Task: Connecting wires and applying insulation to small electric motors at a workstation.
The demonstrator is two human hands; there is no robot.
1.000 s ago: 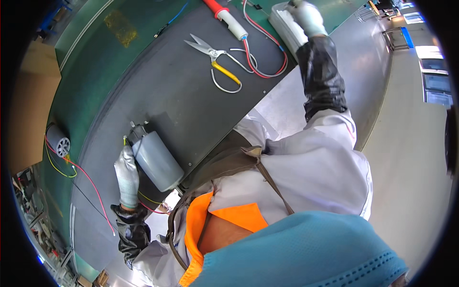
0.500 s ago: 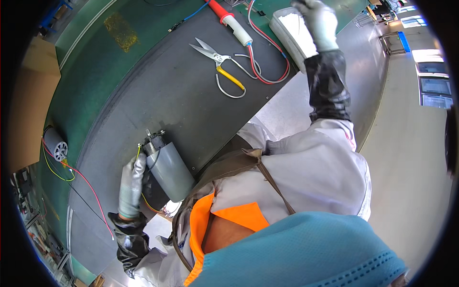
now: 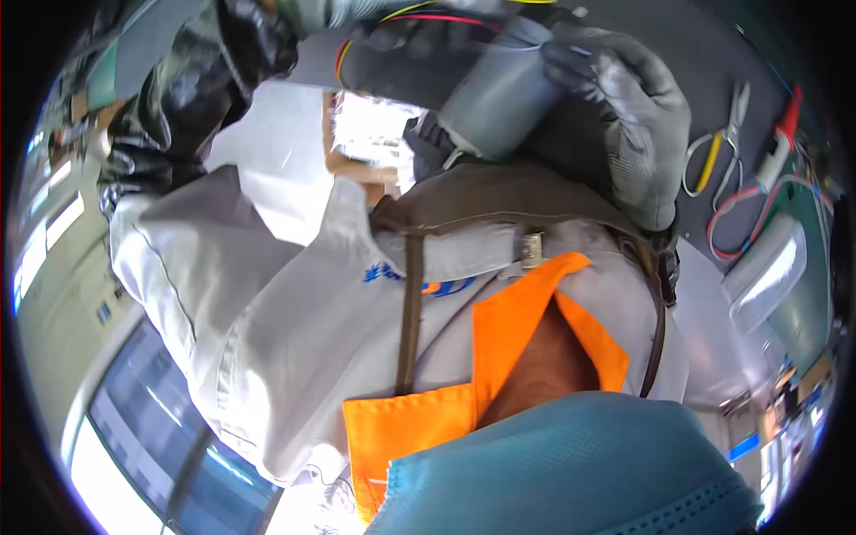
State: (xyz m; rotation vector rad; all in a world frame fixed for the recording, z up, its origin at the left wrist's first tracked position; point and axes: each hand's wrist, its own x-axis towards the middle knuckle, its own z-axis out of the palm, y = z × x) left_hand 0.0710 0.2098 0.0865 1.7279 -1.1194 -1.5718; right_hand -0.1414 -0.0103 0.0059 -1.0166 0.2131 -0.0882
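Note:
A grey cylindrical motor (image 3: 504, 94) lies tilted on the dark table mat close to my body. My right hand (image 3: 649, 125), in a grey glove, is at the motor's far end with its fingers curled closed. Whatever is between those fingertips is blurred and hidden. My left hand (image 3: 334, 11), also gloved, reaches across the upper edge of the view. Its fingers are smeared by motion and partly cut off. Red and yellow wires (image 3: 428, 16) run between that hand and the motor.
Yellow-handled scissors (image 3: 718, 147) lie on the mat at the right. Beside them is a red-and-white handheld tool (image 3: 777, 147) with a looped cable. A whitish tray (image 3: 769, 267) stands at the right table edge. A cardboard box (image 3: 343, 165) shows below the table's near edge.
The view has swung round to the left. My right hand has come from the whitish tray to the motor's far end. My left hand has left the motor's side and extends farther left.

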